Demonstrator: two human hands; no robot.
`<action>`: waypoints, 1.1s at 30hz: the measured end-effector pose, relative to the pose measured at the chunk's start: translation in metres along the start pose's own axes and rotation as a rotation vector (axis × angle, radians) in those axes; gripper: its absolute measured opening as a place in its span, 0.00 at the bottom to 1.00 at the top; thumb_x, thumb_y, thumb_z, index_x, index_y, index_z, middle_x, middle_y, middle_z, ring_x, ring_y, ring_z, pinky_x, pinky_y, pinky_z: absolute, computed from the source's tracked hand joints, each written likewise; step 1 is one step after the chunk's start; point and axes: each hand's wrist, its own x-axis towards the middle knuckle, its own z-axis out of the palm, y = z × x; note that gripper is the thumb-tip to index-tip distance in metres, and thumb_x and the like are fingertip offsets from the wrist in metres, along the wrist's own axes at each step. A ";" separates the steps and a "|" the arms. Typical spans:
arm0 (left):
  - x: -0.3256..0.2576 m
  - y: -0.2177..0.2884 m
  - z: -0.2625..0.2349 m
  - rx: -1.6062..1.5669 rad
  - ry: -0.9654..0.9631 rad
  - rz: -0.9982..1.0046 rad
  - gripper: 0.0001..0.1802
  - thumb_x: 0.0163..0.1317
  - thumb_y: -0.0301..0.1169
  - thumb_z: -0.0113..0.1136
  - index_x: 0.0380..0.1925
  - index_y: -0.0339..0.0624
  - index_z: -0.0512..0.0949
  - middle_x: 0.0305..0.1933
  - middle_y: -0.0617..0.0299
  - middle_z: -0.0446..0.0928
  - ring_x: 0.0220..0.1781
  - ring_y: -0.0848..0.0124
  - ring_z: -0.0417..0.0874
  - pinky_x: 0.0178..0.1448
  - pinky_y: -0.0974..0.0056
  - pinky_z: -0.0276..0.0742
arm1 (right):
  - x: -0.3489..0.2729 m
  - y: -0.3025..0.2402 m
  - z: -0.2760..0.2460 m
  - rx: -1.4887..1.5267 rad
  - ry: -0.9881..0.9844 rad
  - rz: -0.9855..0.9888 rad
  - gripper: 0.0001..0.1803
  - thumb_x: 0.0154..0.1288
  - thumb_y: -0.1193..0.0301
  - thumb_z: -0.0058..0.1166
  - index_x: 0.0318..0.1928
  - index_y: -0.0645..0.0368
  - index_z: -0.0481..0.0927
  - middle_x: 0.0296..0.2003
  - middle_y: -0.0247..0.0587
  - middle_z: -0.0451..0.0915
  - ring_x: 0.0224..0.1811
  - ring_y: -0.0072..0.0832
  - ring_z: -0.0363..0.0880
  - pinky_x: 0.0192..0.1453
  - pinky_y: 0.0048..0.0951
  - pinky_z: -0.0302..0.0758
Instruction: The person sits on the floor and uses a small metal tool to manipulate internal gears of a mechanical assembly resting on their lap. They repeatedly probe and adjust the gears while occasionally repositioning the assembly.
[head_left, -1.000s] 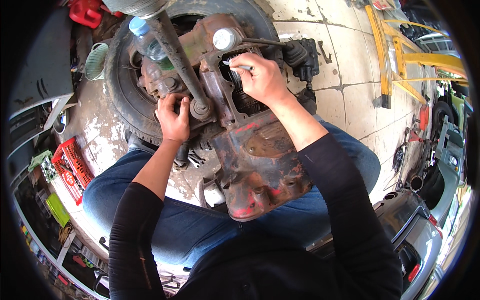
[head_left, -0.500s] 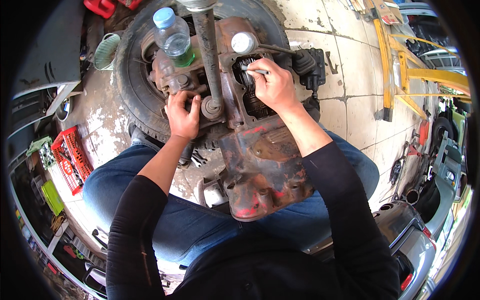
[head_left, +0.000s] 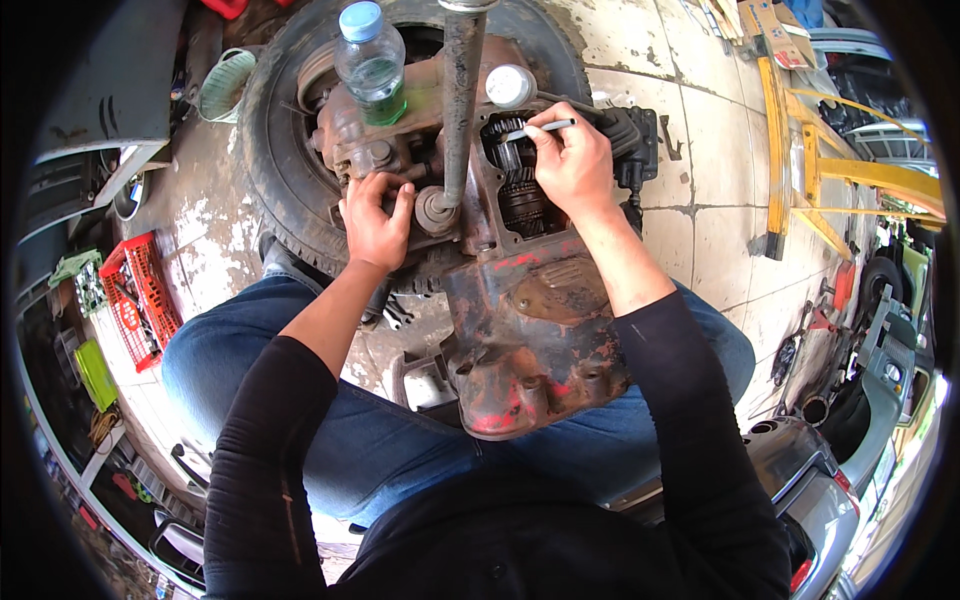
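A thin metal tool (head_left: 540,128) is pinched in the right hand (head_left: 575,165) over the gearbox (head_left: 520,300) gears at 12 o'clock; the housing edge is clenched by the left hand (head_left: 375,215). Tiled floor (head_left: 700,180) lies open at 2 o'clock.

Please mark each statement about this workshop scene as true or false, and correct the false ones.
1. The right hand holds a thin metal tool over the gears. True.
2. The plastic bottle lies flat on the floor. False: it stands upright on the rusty housing.
3. The left hand rests beside the vertical shaft. True.
4. The housing sits on a wooden bench. False: it rests on a tyre.
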 end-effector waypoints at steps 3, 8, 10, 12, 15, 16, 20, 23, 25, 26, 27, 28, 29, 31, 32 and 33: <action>0.000 0.000 -0.001 -0.002 0.002 0.005 0.12 0.69 0.42 0.65 0.36 0.47 0.85 0.36 0.63 0.79 0.49 0.57 0.76 0.58 0.51 0.65 | -0.002 0.008 0.006 0.083 0.053 -0.059 0.03 0.71 0.78 0.64 0.42 0.59 0.83 0.36 0.46 0.89 0.39 0.44 0.92 0.40 0.35 0.85; -0.001 -0.001 -0.002 0.018 0.007 0.007 0.13 0.69 0.44 0.64 0.36 0.48 0.85 0.37 0.63 0.80 0.50 0.57 0.76 0.58 0.50 0.65 | -0.003 0.001 0.006 0.019 -0.040 -0.001 0.03 0.70 0.78 0.63 0.42 0.58 0.83 0.37 0.46 0.89 0.40 0.45 0.92 0.41 0.36 0.85; 0.000 0.000 -0.002 0.016 0.011 0.012 0.13 0.69 0.44 0.64 0.36 0.48 0.85 0.37 0.63 0.80 0.50 0.57 0.77 0.57 0.50 0.65 | 0.000 0.000 0.005 0.047 -0.005 -0.030 0.04 0.70 0.78 0.63 0.42 0.58 0.83 0.37 0.47 0.88 0.42 0.46 0.91 0.43 0.38 0.86; 0.001 0.001 -0.002 0.013 0.011 0.014 0.13 0.69 0.44 0.64 0.36 0.48 0.85 0.37 0.63 0.80 0.50 0.56 0.77 0.57 0.50 0.65 | -0.003 -0.001 0.009 0.037 0.006 -0.065 0.04 0.70 0.78 0.63 0.42 0.58 0.82 0.36 0.47 0.88 0.42 0.46 0.91 0.42 0.38 0.85; 0.003 0.004 0.000 0.005 0.011 0.014 0.12 0.69 0.43 0.64 0.35 0.47 0.85 0.37 0.62 0.80 0.50 0.56 0.77 0.57 0.50 0.65 | 0.006 -0.010 -0.008 -0.106 -0.084 0.079 0.05 0.69 0.77 0.64 0.43 0.59 0.83 0.34 0.51 0.87 0.41 0.51 0.90 0.42 0.43 0.83; 0.002 0.002 0.000 0.001 0.012 0.014 0.12 0.69 0.43 0.64 0.35 0.47 0.85 0.37 0.62 0.80 0.50 0.56 0.77 0.57 0.50 0.65 | 0.014 -0.023 -0.019 -0.125 -0.151 0.172 0.04 0.69 0.77 0.64 0.42 0.59 0.83 0.33 0.52 0.87 0.40 0.52 0.89 0.41 0.44 0.82; -0.001 0.000 -0.001 -0.011 0.016 0.001 0.11 0.68 0.41 0.65 0.35 0.47 0.85 0.36 0.62 0.79 0.50 0.57 0.77 0.58 0.50 0.65 | 0.012 -0.042 -0.057 -0.157 -0.260 0.348 0.04 0.72 0.75 0.65 0.45 0.58 0.86 0.27 0.44 0.87 0.28 0.29 0.83 0.34 0.33 0.76; 0.001 0.001 -0.001 -0.015 -0.001 0.019 0.10 0.69 0.40 0.64 0.36 0.46 0.85 0.37 0.62 0.80 0.50 0.57 0.76 0.58 0.51 0.65 | -0.004 -0.027 -0.067 -0.003 -0.226 0.471 0.05 0.75 0.76 0.63 0.47 0.61 0.87 0.35 0.38 0.91 0.36 0.19 0.87 0.44 0.24 0.80; 0.001 -0.001 0.000 -0.005 0.014 0.032 0.11 0.69 0.40 0.65 0.36 0.46 0.85 0.38 0.61 0.81 0.50 0.56 0.77 0.58 0.52 0.65 | -0.012 -0.021 -0.060 0.137 -0.131 0.495 0.05 0.75 0.78 0.62 0.48 0.63 0.87 0.39 0.40 0.91 0.40 0.21 0.88 0.49 0.23 0.82; 0.001 -0.002 0.001 -0.004 0.008 0.031 0.11 0.70 0.40 0.64 0.36 0.45 0.84 0.38 0.60 0.81 0.50 0.56 0.76 0.59 0.52 0.65 | -0.014 -0.018 -0.053 0.147 -0.119 0.478 0.05 0.75 0.79 0.62 0.48 0.64 0.86 0.41 0.42 0.91 0.41 0.22 0.89 0.50 0.25 0.83; 0.000 -0.006 0.002 -0.015 0.010 0.033 0.11 0.70 0.40 0.64 0.37 0.45 0.84 0.39 0.60 0.81 0.50 0.56 0.76 0.59 0.52 0.65 | -0.014 -0.019 -0.044 0.208 -0.109 0.499 0.05 0.76 0.78 0.61 0.48 0.63 0.86 0.40 0.42 0.91 0.42 0.22 0.89 0.49 0.25 0.83; 0.002 -0.008 0.004 -0.029 0.015 0.041 0.11 0.70 0.40 0.64 0.37 0.45 0.84 0.39 0.60 0.81 0.50 0.55 0.76 0.59 0.52 0.65 | -0.016 -0.013 -0.037 0.151 -0.094 0.472 0.05 0.74 0.76 0.63 0.46 0.60 0.88 0.36 0.44 0.91 0.37 0.27 0.89 0.45 0.29 0.82; 0.002 -0.009 0.006 -0.044 0.019 0.048 0.11 0.71 0.40 0.63 0.37 0.44 0.84 0.40 0.60 0.82 0.50 0.55 0.76 0.59 0.52 0.65 | -0.019 -0.003 -0.029 0.095 -0.081 0.445 0.05 0.71 0.74 0.65 0.44 0.57 0.89 0.33 0.46 0.90 0.33 0.32 0.89 0.40 0.32 0.80; 0.001 -0.010 0.005 -0.059 0.019 0.058 0.12 0.71 0.40 0.62 0.37 0.44 0.84 0.41 0.59 0.82 0.50 0.54 0.76 0.59 0.52 0.64 | -0.015 0.006 -0.028 0.052 -0.100 0.499 0.04 0.72 0.74 0.64 0.43 0.57 0.89 0.31 0.48 0.89 0.32 0.36 0.89 0.40 0.34 0.81; 0.002 -0.012 0.005 -0.073 0.009 0.050 0.12 0.72 0.40 0.62 0.38 0.44 0.84 0.41 0.59 0.82 0.50 0.54 0.76 0.59 0.52 0.64 | -0.011 0.012 -0.033 -0.033 -0.101 0.474 0.03 0.72 0.74 0.64 0.43 0.57 0.89 0.31 0.48 0.89 0.33 0.36 0.89 0.40 0.35 0.81; 0.001 -0.011 0.004 -0.086 0.000 0.040 0.12 0.72 0.40 0.62 0.38 0.44 0.83 0.42 0.59 0.82 0.50 0.54 0.76 0.59 0.52 0.64 | -0.007 0.017 -0.037 -0.118 -0.105 0.450 0.03 0.72 0.74 0.65 0.43 0.57 0.89 0.31 0.48 0.89 0.33 0.36 0.89 0.40 0.35 0.81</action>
